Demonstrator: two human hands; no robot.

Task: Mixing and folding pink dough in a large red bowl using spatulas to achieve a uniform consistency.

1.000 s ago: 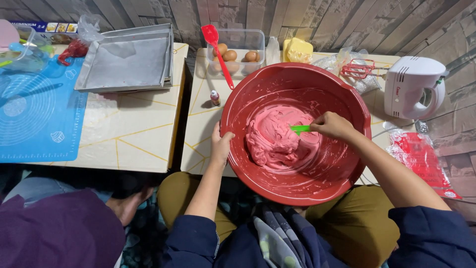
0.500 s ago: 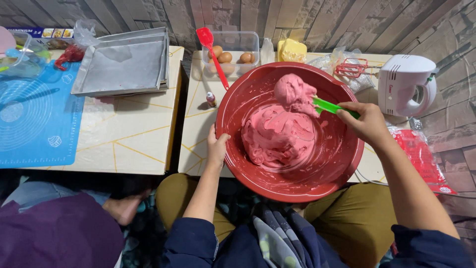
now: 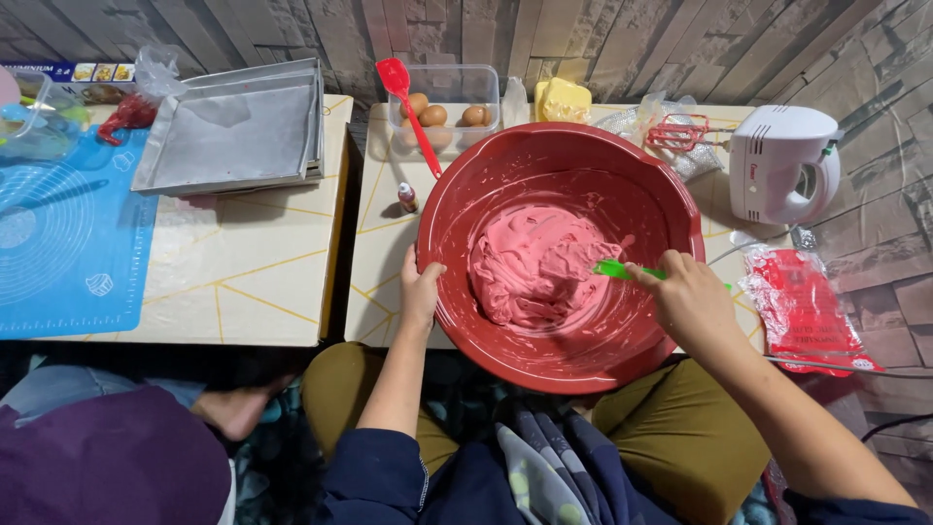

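Observation:
A big red bowl [image 3: 653,190] rests at the near edge of a low table and holds a mound of pink batter [image 3: 537,262]. My left hand [image 3: 419,289] grips the bowl's left rim. My right hand [image 3: 688,303] holds a green spatula [image 3: 622,271] by its handle, the blade's tip buried in the right side of the batter. Smears of batter coat the bowl's inner wall.
Behind the bowl stand a clear box of eggs [image 3: 442,114], a red spatula [image 3: 405,101], a yellow block [image 3: 561,98], beaters [image 3: 680,133] and a white hand mixer [image 3: 780,167]. A small bottle [image 3: 407,197], metal trays [image 3: 233,131], a blue mat [image 3: 58,238] and a red packet [image 3: 803,309] lie around.
My right hand lifted a lump of batter on the green spatula to the bowl's far side, then came down to the right of the mound. The left hand stayed on the rim.

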